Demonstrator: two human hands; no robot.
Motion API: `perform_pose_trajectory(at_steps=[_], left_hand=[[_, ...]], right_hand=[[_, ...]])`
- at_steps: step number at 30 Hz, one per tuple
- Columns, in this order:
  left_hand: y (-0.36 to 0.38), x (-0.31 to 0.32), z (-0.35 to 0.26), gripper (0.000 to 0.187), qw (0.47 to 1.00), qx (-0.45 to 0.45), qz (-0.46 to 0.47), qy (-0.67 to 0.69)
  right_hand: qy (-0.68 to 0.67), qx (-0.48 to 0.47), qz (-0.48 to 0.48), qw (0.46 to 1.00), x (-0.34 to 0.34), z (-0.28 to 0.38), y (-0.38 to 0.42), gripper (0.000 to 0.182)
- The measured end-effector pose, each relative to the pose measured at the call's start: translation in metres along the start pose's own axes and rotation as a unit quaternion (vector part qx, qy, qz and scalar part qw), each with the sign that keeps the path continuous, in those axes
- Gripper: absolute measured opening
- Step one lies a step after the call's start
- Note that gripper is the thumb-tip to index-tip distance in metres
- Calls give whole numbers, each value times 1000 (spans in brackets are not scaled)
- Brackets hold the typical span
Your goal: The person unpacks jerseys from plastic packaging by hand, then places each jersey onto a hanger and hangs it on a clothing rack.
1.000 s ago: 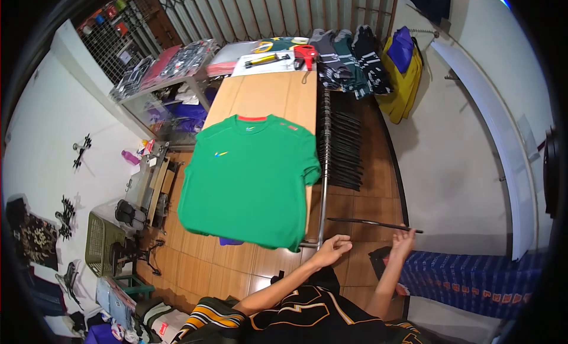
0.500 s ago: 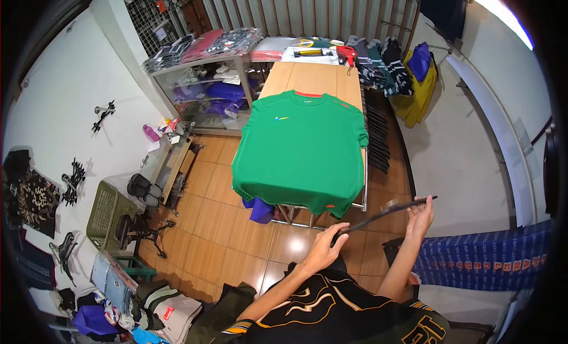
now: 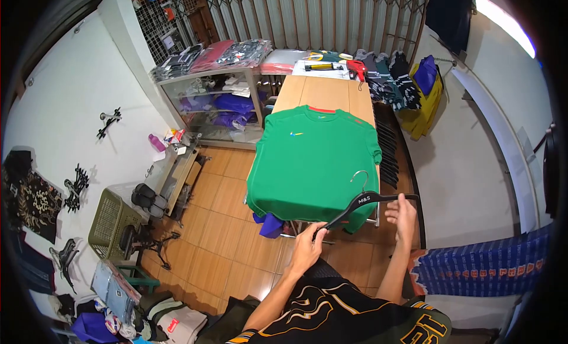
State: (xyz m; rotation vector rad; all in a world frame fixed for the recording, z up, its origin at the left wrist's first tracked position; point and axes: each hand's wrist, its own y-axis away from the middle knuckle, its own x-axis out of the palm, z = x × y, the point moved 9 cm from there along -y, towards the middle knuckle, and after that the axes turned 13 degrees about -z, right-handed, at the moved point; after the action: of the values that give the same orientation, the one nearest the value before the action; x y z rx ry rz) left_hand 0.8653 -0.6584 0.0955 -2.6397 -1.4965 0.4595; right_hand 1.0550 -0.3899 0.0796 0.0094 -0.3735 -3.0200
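A black clothes hanger (image 3: 349,212) marked M&S is held up in front of me, its metal hook pointing up and away. My left hand (image 3: 305,247) grips its left end, fingers closed round it. Near the other end is my right hand (image 3: 403,216), thumb and forefinger pinching the arm while the other fingers curl loosely. Beyond the hanger, a green T-shirt (image 3: 313,160) lies spread on the wooden table (image 3: 319,90), neckline facing away and hem draped over the near edge. The hook overlaps the shirt's lower right part in view.
A glass display case (image 3: 213,104) with packed clothes stands back left. Several black hangers (image 3: 387,148) line the table's right side. A green plastic basket (image 3: 109,222) and folded clothes (image 3: 171,323) are at left. A blue patterned cloth (image 3: 485,264) hangs at right.
The hanger has turned from edge-on to face-on, so its hook and lettering now show. Both hands have shifted left slightly, and the camera view has tilted up a little.
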Motion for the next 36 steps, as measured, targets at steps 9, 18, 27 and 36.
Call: perform_pose_trajectory(at_steps=[9,18,27,36], left_hand=[[-129,-8,19,27,997,12,66,-44],[-270,35,65,31,984,21,169,-56],[-422,58,145,45,971,141,31,-193],[-499,79,177,44,925,197,-23,-323]], right_hand=[[294,-541,-83,783,113,95,31,34],[363,-482,-12,797,188,88,-70,26],[416,-386,-186,802,203,55,-197,28],[439,-331,-211,808,248,38,-244,29]])
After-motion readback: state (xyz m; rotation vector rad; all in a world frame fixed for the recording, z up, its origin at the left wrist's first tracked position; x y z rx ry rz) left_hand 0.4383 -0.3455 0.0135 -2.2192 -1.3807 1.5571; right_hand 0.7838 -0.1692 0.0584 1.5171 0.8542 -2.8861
